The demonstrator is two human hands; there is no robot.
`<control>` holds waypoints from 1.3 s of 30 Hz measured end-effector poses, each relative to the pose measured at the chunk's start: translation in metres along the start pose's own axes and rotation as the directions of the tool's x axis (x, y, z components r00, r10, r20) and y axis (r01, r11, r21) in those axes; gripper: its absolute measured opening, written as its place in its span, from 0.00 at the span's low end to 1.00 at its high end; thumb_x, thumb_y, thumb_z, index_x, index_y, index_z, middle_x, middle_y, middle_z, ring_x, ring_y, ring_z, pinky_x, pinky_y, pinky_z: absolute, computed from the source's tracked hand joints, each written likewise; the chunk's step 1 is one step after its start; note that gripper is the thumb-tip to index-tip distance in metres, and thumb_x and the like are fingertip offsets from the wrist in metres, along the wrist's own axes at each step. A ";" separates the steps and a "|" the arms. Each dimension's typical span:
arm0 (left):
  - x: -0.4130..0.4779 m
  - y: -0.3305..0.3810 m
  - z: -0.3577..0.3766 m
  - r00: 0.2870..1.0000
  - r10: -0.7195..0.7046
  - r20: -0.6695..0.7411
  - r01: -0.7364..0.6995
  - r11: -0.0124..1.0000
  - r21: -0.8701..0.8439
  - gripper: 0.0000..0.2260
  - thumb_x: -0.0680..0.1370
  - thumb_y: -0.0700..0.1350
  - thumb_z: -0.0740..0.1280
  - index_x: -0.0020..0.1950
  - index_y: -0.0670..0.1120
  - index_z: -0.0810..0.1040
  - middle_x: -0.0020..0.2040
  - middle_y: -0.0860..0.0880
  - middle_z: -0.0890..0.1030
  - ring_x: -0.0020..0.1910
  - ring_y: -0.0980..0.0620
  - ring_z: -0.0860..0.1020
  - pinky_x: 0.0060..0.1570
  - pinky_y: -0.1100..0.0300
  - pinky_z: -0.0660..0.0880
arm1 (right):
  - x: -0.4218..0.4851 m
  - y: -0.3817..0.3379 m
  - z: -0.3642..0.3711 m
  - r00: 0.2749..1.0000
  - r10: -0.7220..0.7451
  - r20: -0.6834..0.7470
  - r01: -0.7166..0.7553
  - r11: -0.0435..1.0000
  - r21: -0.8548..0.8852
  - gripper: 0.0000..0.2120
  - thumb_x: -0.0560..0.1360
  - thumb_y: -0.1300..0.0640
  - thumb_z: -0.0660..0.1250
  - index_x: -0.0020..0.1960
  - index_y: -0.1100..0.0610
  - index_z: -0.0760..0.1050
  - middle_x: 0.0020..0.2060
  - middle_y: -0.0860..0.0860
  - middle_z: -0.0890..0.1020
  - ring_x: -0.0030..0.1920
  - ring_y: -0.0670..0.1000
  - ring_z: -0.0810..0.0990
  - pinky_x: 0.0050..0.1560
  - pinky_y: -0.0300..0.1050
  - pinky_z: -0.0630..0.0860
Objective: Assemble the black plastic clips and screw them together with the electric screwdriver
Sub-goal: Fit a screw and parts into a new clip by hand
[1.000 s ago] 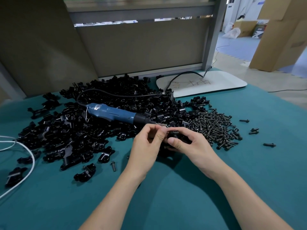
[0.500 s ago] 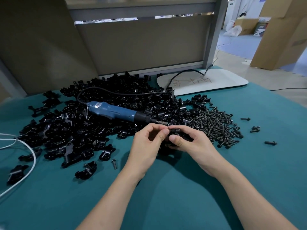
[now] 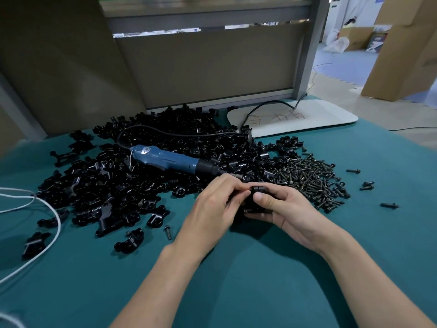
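The black plastic clip [image 3: 257, 189] is low in the middle of the view, over the desk [image 3: 236, 292], between both hands. The right hand [image 3: 286, 209] cradles it from below and from the right, with the fingers curled beneath and the thumb laid flat across its front, so this grip is closed round the part. The left hand [image 3: 212, 214] comes in from the other side, knuckles up. Its thumb and forefinger meet in a narrow pinching grip at the clip's left end. Whether any small piece lies between those fingertips is too blurred to tell. Both forearms are bare and enter from the lower edge.

The clip is glossy moulded plastic with a short rounded barrel on top. Just behind the hands lies the electric screwdriver [image 3: 170, 159], a slim blue cylinder with a black collar, its nose pointing towards the hands. It rests on a heap of clips [image 3: 106, 185] in the same shiny black plastic, curved and forked. A black cable [image 3: 177, 133] loops from its tail towards a flat white board [image 3: 319, 117]. To the right of the hands spreads a pile of screws [image 3: 312, 181] in dull dark metal, and a stray screw [image 3: 389, 205] lies apart from it. The desk is covered in smooth teal fabric. A white cord [image 3: 56, 223] curves across its left side. Behind stand a beige partition [image 3: 208, 67] and cardboard boxes [image 3: 402, 55].
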State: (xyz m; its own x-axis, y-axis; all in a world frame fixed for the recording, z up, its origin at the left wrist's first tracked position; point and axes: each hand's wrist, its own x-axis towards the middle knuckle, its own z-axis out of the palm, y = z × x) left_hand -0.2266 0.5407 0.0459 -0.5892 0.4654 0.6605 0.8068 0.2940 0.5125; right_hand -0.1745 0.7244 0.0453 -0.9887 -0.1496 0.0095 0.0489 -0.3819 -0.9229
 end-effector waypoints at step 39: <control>0.049 -0.033 -0.058 0.190 -0.970 -0.153 0.787 0.243 -0.567 0.26 0.82 0.52 0.67 0.72 0.38 0.64 0.47 0.45 0.74 0.44 0.48 0.79 0.49 0.53 0.81 | 0.003 -0.014 0.005 0.946 0.071 -0.318 0.110 0.850 0.515 0.19 0.72 0.56 0.74 0.58 0.68 0.80 0.55 0.64 0.85 0.57 0.63 0.86 0.45 0.43 0.85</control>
State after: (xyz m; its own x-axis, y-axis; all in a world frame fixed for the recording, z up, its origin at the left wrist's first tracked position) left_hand -0.2850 0.5051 0.0934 -0.9011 -0.3242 -0.2878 -0.2926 -0.0352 0.9556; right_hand -0.1774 0.7244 0.0605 -0.9764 0.1214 -0.1785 0.0061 -0.8110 -0.5850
